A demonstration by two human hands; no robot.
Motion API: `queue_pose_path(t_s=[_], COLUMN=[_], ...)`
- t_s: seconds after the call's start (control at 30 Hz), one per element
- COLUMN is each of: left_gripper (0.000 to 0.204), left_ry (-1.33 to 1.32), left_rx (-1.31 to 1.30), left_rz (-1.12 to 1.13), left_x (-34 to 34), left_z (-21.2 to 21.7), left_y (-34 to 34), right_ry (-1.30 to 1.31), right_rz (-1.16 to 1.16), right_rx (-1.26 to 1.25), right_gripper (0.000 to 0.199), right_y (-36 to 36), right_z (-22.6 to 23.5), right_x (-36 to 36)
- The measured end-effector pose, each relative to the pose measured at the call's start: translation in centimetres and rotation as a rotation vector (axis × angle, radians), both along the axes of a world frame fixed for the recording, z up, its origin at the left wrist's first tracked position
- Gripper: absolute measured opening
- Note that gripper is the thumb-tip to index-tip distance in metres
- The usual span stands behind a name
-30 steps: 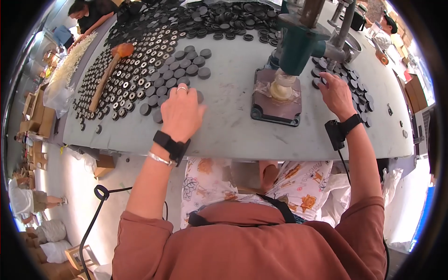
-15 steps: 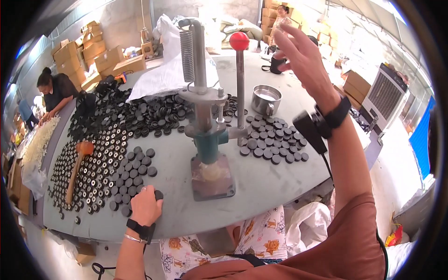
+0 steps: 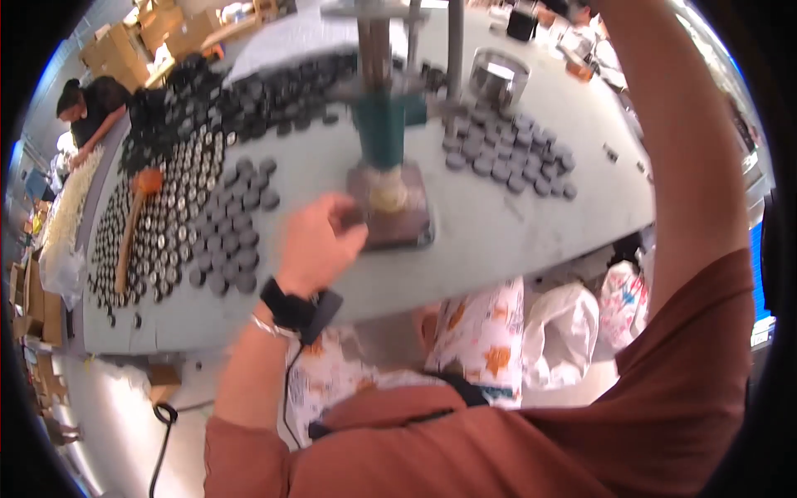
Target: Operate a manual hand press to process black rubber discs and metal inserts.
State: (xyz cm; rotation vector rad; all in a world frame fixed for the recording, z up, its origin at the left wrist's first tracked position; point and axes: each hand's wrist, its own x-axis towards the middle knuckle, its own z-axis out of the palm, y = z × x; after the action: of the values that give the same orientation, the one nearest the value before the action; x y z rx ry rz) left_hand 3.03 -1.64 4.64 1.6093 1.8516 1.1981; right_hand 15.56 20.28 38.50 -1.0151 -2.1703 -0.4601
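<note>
My left hand [image 3: 320, 245] is beside the base plate [image 3: 411, 232] of a hand press [image 3: 382, 137] with a teal body. Its fingers pinch a small dark round cap [image 3: 352, 218] at the plate's left edge. A cream-coloured piece [image 3: 388, 195] sits on the plate under the press column. My right forearm [image 3: 689, 166] rises along the right side and leaves the picture at the top, so that hand is hidden. Dark caps [image 3: 237, 236] lie in rows just left of my left hand.
More dark caps [image 3: 506, 153] lie right of the press, behind them a metal bowl [image 3: 498, 79]. An orange-handled tool [image 3: 133, 224] rests on shiny caps at the left. Another person [image 3: 87, 112] works at the far left end. White bags [image 3: 573, 324] stand under the table.
My left hand has moved from the rows of caps to the press base with a cap in its fingers. My right arm has gone higher, and its hand has left the picture.
</note>
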Motion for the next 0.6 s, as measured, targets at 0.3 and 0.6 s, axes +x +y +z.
queue_pose_path(t_s=[0.3, 0.6], left_gripper=[0.035, 0.034], left_ry=[-0.028, 0.075], left_rx=[-0.03, 0.127], left_rz=[-0.029, -0.039], left_x=[1.8, 1.7], left_z=[-1.2, -2.0], left_y=[-1.3, 3.6], right_ry=[0.363, -0.51], right_rz=[0.503, 0.207], right_rx=[-0.343, 0.149], right_gripper=[0.051, 0.038], right_y=[2.6, 2.4], right_z=[-7.8, -5.0], right_x=[5.3, 3.2])
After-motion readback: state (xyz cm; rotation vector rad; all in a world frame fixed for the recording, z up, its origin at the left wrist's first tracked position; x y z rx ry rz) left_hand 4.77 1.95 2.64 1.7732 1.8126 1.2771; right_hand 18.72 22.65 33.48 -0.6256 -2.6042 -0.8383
